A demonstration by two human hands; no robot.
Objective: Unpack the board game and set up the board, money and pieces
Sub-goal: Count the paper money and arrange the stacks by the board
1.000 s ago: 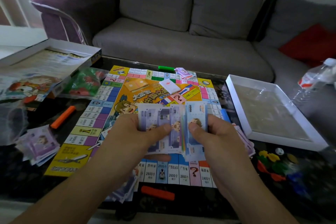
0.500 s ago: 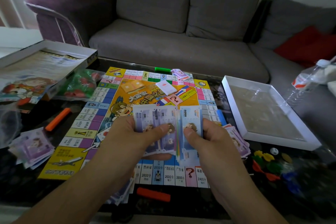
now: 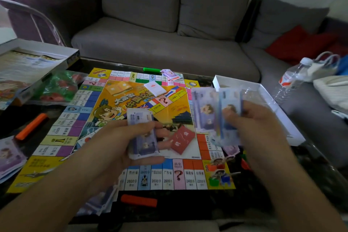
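Mostly set up, we'd say: game board [image 3: 120, 124] lies unfolded flat on the table, w/ red card deck [image 3: 181, 142] and white card deck [image 3: 154, 88] at its centre. Money's left: our left hand [image 3: 113, 149] pinches a small purple note stack [image 3: 142, 135]; right hand [image 3: 258, 128] grips fanned purple/blue notes [image 3: 212, 113], blurred. Coloured pieces [image 3: 244, 160] sit near-right, unsorted.
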